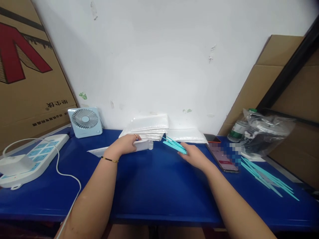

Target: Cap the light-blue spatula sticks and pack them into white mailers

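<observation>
Several turquoise strips (173, 145), right of frame centre, sit gripped in the right hand (191, 154); one white packet (144, 145), left of centre, is grasped by the left hand (126, 144). Stacked packets (151, 122), centre; blue desk (159, 189) beneath; fan (85, 120), left.

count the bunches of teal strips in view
2: the held bunch, in the right hand, and the loose bunch, lying on the blue table to the right of the phone. Strips overlap within each bunch, so some may be hidden.
</observation>
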`<state>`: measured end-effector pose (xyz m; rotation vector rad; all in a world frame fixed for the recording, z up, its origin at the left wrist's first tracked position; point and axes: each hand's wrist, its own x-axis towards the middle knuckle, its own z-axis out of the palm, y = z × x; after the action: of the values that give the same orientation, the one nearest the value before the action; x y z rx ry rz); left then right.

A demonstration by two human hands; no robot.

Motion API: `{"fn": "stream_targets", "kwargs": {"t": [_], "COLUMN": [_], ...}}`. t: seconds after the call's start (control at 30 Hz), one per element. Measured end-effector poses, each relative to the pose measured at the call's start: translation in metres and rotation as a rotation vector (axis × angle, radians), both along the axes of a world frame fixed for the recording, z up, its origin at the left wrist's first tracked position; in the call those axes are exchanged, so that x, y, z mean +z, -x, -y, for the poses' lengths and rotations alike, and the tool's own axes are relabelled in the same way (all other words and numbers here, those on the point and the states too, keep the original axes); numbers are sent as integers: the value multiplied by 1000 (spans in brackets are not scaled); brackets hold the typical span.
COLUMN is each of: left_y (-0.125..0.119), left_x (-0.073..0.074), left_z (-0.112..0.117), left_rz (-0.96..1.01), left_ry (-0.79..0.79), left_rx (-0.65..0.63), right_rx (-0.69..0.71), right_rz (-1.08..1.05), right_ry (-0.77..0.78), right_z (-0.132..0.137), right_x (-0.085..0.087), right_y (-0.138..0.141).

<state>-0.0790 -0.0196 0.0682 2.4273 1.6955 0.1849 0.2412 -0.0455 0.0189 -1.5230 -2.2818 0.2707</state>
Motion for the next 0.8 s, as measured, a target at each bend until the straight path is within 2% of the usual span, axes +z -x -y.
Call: {"fn": "stream_targets", "kwargs": {"t": [0.1,0.2,0.27,0.33,0.4,0.47,0.57,0.7,0.8], "left_y": [-17,-33,-41,-46,-49,-52,-53,-49,-45], "left_x": [15,6,-9,-21,-26,-26,-26,-32,-31], "left_z": [11,12,12,13,16,18,16,6,2], "left_rz": [146,99,-3,-115,-196,-217,-179,-37,127], "left_ry": [-43,-134,-103,53,210,276,217,117,77], "left_rx": [-164,-243,-224,-159,-81,-25,-15,-150,-227], "right_rx": [26,36,17,-10,-22,-21,-18,-35,-71], "right_rz": [-45,-57,-24,34,97,150,221,319,394], "right_ry": [-15,-23,-23,-10,14,37,57,27,-21], "right_z": [1,0,-2,-4,-5,-6,-7,-7,-6], "right_x": [4,7,7,5,2,0,-1,-1,0], "right_y": [-4,-13,-18,-22,-23,-22,-19,-18,-21]}}
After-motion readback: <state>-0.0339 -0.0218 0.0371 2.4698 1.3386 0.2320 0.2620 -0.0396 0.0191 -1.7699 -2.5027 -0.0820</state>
